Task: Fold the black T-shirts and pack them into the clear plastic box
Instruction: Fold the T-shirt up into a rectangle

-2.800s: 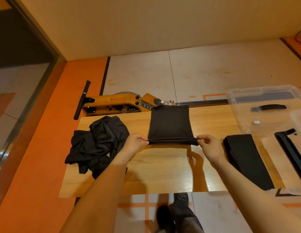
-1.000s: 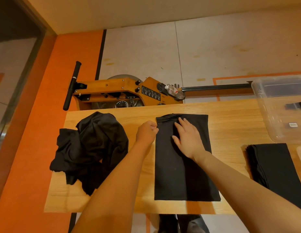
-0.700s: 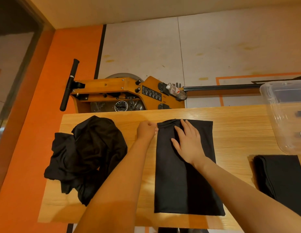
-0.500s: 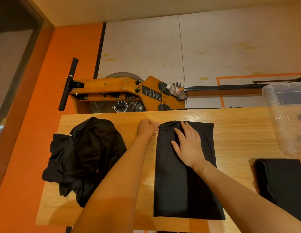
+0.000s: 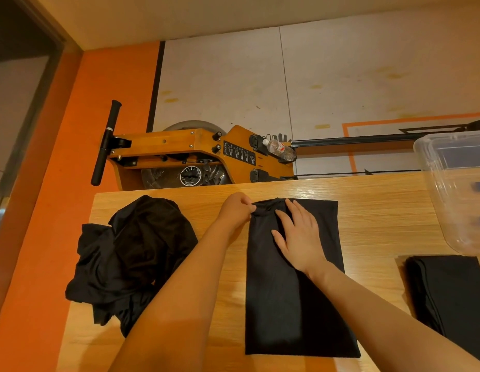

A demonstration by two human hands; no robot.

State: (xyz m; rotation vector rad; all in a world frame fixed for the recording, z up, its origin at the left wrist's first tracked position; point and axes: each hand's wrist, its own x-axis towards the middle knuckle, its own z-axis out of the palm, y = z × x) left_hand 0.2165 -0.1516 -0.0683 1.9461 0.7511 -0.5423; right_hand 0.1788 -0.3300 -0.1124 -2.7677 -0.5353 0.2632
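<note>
A person stands at the table (image 5: 381, 210), working on a shirt (image 5: 292, 304) that lies flat in a long, narrow strip down the middle of the wood; the collar end is at the far side, the hem near the front edge. The left hand (image 5: 235, 210) pinches the far-left corner of the cloth, fingers curled tight on the bunched collar; the right hand (image 5: 300, 237) lies flat on the upper part of the strip, fingers straight and spread, pressing it down and gripping nothing.

To the left sits a pile (image 5: 131, 261) of unfolded black shirts, crumpled and touching the table's left edge; to the right, near the front, a folded stack (image 5: 453, 299) waits; beyond it the box (image 5: 453, 189) stands at the far right, seemingly with no shirts in it, though only part shows.

The cloth looks thin, light and limp; it should slide easily on the smooth wood and sag wherever it is not held; it will not keep a crease unless pressed. I would take it by two corners of one short end, pinched through all layers, and carry that end over to meet the other; lifting from the middle would likely let the layers slip apart.
</note>
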